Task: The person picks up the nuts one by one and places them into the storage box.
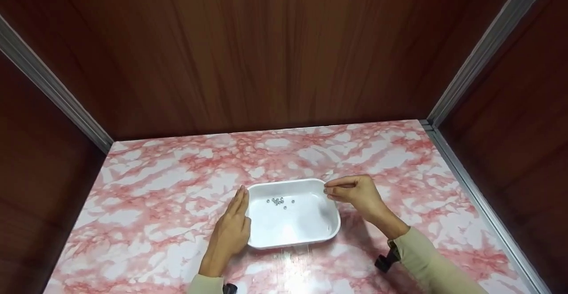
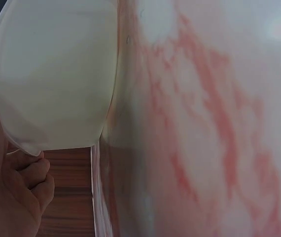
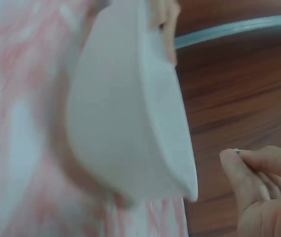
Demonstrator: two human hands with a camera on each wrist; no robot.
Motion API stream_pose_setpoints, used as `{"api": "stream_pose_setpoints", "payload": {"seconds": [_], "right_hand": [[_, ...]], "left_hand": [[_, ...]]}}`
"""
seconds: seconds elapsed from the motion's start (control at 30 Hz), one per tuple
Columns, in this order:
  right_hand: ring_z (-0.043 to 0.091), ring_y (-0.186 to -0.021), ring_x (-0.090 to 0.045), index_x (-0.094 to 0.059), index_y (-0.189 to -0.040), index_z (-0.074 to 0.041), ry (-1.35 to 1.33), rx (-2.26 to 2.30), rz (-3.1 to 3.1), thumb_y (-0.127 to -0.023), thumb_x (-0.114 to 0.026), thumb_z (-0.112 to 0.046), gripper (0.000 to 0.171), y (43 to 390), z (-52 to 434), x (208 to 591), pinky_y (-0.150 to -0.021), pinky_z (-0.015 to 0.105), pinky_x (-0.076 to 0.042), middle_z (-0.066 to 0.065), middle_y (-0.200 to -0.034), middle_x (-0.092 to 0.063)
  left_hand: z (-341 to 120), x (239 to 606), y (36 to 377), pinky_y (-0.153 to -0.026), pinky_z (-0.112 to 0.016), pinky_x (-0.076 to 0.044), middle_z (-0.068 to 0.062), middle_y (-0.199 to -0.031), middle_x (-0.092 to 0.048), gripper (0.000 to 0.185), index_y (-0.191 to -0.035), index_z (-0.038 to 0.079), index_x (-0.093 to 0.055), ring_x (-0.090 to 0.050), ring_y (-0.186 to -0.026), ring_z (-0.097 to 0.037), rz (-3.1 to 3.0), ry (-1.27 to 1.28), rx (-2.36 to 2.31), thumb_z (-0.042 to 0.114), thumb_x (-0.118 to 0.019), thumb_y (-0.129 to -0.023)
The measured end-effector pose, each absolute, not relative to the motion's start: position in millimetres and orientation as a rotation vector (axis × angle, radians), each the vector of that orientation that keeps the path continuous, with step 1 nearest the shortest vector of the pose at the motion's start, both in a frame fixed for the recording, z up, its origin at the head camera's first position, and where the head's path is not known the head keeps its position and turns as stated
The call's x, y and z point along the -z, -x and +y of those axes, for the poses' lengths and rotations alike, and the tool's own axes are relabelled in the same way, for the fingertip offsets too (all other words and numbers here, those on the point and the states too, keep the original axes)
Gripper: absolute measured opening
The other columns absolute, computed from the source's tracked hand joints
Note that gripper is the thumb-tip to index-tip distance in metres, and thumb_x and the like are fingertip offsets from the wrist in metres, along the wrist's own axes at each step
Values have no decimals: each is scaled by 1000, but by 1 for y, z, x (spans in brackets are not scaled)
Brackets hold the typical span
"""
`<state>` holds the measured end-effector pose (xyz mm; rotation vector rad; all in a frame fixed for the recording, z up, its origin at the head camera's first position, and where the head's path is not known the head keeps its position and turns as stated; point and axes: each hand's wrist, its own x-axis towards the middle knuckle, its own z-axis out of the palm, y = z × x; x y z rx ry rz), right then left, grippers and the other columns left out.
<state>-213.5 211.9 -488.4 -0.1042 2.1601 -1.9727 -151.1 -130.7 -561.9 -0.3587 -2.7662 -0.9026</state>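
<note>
A white rectangular tray with rounded corners sits low over the marbled table top. Inside, toward its far left, several small silvery ring-shaped pieces lie in a loose cluster, with a few strays beside it. My left hand holds the tray's left end, two fingers along the outer wall and the thumb at the rim. By the far right corner, my right hand pinches a tiny piece between thumb and index finger, mostly hidden by the fingertips; I cannot tell its kind.
The table has a red-and-white marble pattern. Dark wood-grain panels rise behind and at both sides, joined by grey metal strips. A dark wrist strap with a mount sits by the right sleeve.
</note>
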Motion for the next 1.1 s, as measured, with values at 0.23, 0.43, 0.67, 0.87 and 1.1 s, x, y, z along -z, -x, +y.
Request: {"api": "stream_pose_setpoints", "payload": {"seconds": [0.23,0.43,0.67,0.87,1.1], "right_hand": [[18,-94,-81,-68,-122,20,59,1968,1961,-92,-71,6,33,222,201,487,-89,32,-65,16,-104,-81],[20,-94,-81,-68,-119,20,91,1892,1925,-93,-70,6,30,229,192,484,-90,34,-65,26,-111,-78],[21,-90,-81,-72,-114,18,111,1776,1910,-91,-71,9,25,237,180,483,-89,36,-66,24,-105,-79],[22,-87,-81,-73,-112,17,94,1671,1929,-90,-70,11,24,247,165,483,-86,37,-66,29,-107,-78],[24,-86,-81,-75,-107,16,126,1601,1955,-89,-72,11,19,260,148,490,-86,37,-66,31,-107,-77]], "left_hand": [[-130,564,152,-124,-54,-38,-25,-169,-35,57,-156,-10,-40,-39,-155,-42,-2731,370,912,5,-52,-102],[-130,564,152,-124,-54,-38,-24,-169,-35,57,-157,-9,-39,-39,-155,-42,-2738,359,920,5,-52,-102],[-129,564,151,-123,-53,-40,-27,-169,-32,57,-156,-13,-36,-37,-155,-45,-2734,389,979,2,-49,-103],[-130,563,150,-120,-51,-44,-22,-171,-32,57,-158,-8,-36,-38,-156,-41,-2753,357,922,6,-49,-104],[-132,563,151,-120,-50,-45,-20,-171,-33,58,-159,-5,-37,-39,-156,-38,-2760,346,870,8,-51,-104]]}}
